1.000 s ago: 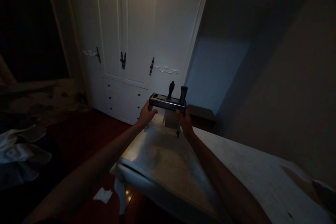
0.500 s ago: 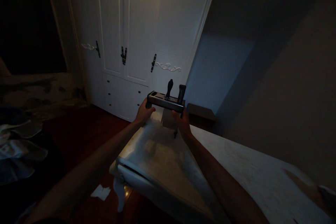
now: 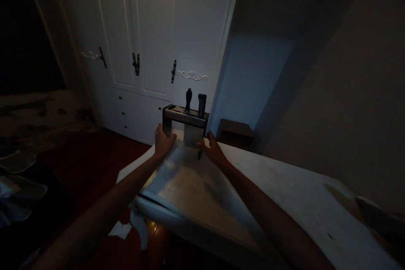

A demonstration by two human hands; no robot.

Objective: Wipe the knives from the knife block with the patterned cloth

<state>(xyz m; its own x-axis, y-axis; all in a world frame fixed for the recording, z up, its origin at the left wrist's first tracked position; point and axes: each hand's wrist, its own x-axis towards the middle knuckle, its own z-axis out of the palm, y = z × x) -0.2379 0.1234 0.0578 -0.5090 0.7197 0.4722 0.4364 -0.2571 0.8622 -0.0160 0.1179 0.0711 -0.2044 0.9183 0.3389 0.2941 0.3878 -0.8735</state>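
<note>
A knife holder (image 3: 185, 117) with a metal top bar and dark side panels is at the far end of the white table (image 3: 186, 181). Two black handles (image 3: 189, 100) stick up from its top. Below the bar shows a broad, flat blade (image 3: 193, 135), and a thin dark tip hangs by the right panel. My left hand (image 3: 163, 141) has thumb and fingers on either side of the left panel's lower part. At the right panel's lower end, my right hand (image 3: 213, 148) grips the same way. Dim light blurs the exact contact.
A white wardrobe (image 3: 152, 29) with dark handles and drawers stands behind the table. Right of it is a small brown cabinet (image 3: 236, 128). White paper (image 3: 120, 230) lies on the red floor (image 3: 104, 156). Crumpled fabric (image 3: 19, 181) is at the left. A dark object lies at the table's right end.
Both hands have moved from near the top bar down to the lower side panels. The holder looks more upright. The whole view has shifted slightly, so the scene sits further left.
</note>
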